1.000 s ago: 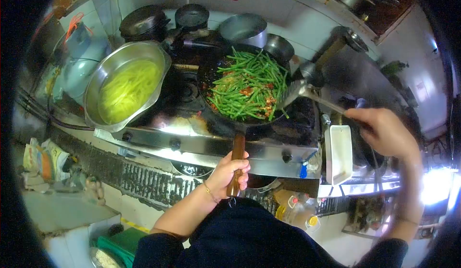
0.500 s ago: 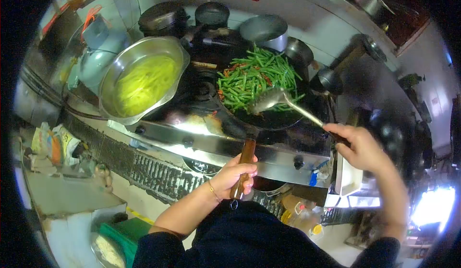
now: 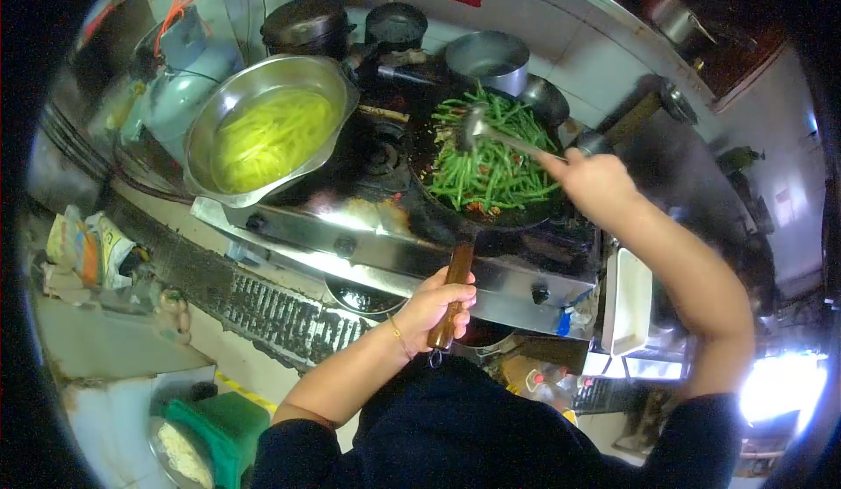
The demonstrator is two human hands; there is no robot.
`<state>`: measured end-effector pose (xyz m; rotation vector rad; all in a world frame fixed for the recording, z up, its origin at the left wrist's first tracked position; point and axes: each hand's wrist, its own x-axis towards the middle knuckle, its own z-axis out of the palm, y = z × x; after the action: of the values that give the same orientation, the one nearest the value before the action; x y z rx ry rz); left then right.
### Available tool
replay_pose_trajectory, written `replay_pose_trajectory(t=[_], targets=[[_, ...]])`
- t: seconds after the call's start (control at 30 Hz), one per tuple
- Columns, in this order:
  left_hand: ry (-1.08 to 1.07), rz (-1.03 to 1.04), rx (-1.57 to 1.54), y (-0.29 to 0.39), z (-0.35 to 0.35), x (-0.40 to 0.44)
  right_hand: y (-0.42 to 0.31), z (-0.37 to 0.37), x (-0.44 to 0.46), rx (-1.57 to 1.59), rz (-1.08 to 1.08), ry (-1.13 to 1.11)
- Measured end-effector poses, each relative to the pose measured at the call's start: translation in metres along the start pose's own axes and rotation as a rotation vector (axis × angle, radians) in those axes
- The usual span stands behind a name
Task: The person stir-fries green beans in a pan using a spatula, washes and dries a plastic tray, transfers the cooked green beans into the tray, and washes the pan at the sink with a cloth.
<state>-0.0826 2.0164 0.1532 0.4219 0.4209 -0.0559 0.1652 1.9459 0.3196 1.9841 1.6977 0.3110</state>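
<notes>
My left hand (image 3: 438, 308) is wrapped round the brown wooden handle (image 3: 455, 283) of a dark wok (image 3: 438, 206), low in the middle of the view. The wok sits on the stove and holds green beans (image 3: 499, 174) with red and brown bits among them. At the right, my right hand (image 3: 593, 182) grips the end of a metal spatula (image 3: 517, 143). The blurred head of this spatula lies at the upper left part of the beans. Its exact contact with them is hard to make out.
A large metal basin (image 3: 203, 130) of yellow-green strips in liquid stands left of the wok. Behind are dark pans (image 3: 305, 25) and a grey pot (image 3: 487, 56). A white tray (image 3: 628, 301) is at the right, a gas cylinder (image 3: 180, 95) at the far left.
My right hand has moved up and left, carrying the spatula head from the near side of the beans to their upper left. My left hand still holds the handle; the camera view has shifted.
</notes>
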Motion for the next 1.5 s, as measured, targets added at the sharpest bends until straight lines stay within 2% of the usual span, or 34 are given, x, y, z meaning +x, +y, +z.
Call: replay_pose_trajectory(t=[0.07,0.17,0.27,0.3,0.4,0.47,0.6,0.73,0.83,0.87,0.93,0.97,1.07,1.1,1.23,1.3,1.33,1.37,1.5], targets=[[-0.006,-0.007,-0.015,-0.001,0.001,-0.001,0.016,0.003,-0.022,0.054,0.080,-0.037],[-0.014,-0.005,-0.015,-0.003,0.002,-0.001,0.031,0.021,-0.060,0.236,0.170,0.037],[-0.004,-0.009,-0.014,-0.005,0.004,0.002,0.036,0.039,-0.095,0.441,0.161,0.083],[-0.005,-0.017,-0.030,-0.005,0.005,0.002,0.032,0.033,-0.103,0.538,0.212,0.029],[0.004,-0.027,-0.015,-0.003,0.006,0.001,0.038,0.025,-0.121,0.625,0.167,0.113],[0.011,-0.029,0.005,-0.001,0.009,0.000,0.044,-0.013,-0.129,0.640,0.194,0.102],[-0.006,-0.037,0.007,-0.002,0.006,0.002,0.062,-0.071,-0.139,0.530,0.231,-0.061],[-0.038,-0.067,-0.014,0.000,0.003,0.002,0.061,-0.034,-0.120,0.513,0.105,-0.214],[-0.046,-0.101,-0.021,0.001,0.001,0.003,0.042,0.039,-0.101,0.700,0.062,-0.032],[-0.048,-0.112,-0.023,0.000,0.000,0.003,0.032,0.050,-0.097,0.857,0.163,-0.089],[-0.011,-0.095,-0.001,0.000,0.000,0.003,0.011,0.081,-0.097,1.105,0.175,0.059],[0.004,-0.091,0.008,0.001,0.002,0.001,0.007,0.086,-0.102,1.127,0.206,0.045],[0.036,-0.064,0.017,0.001,0.004,-0.001,0.013,0.054,-0.123,1.462,0.362,-0.109],[0.030,-0.059,0.009,0.000,0.003,-0.001,0.013,0.043,-0.125,1.551,0.510,-0.156],[0.018,-0.048,0.000,-0.004,0.004,-0.001,0.012,0.049,-0.083,1.717,0.574,0.062],[0.022,-0.042,0.018,-0.002,0.007,-0.001,0.008,0.068,-0.045,1.708,0.578,0.171],[0.014,-0.050,0.003,-0.003,0.006,-0.001,0.002,0.074,-0.026,1.710,0.646,0.190],[0.006,-0.058,-0.010,-0.003,0.005,0.000,-0.004,0.080,-0.010,1.675,0.701,0.139],[-0.004,-0.054,-0.021,-0.002,0.004,0.003,-0.033,0.073,0.000,1.715,0.624,-0.059]])
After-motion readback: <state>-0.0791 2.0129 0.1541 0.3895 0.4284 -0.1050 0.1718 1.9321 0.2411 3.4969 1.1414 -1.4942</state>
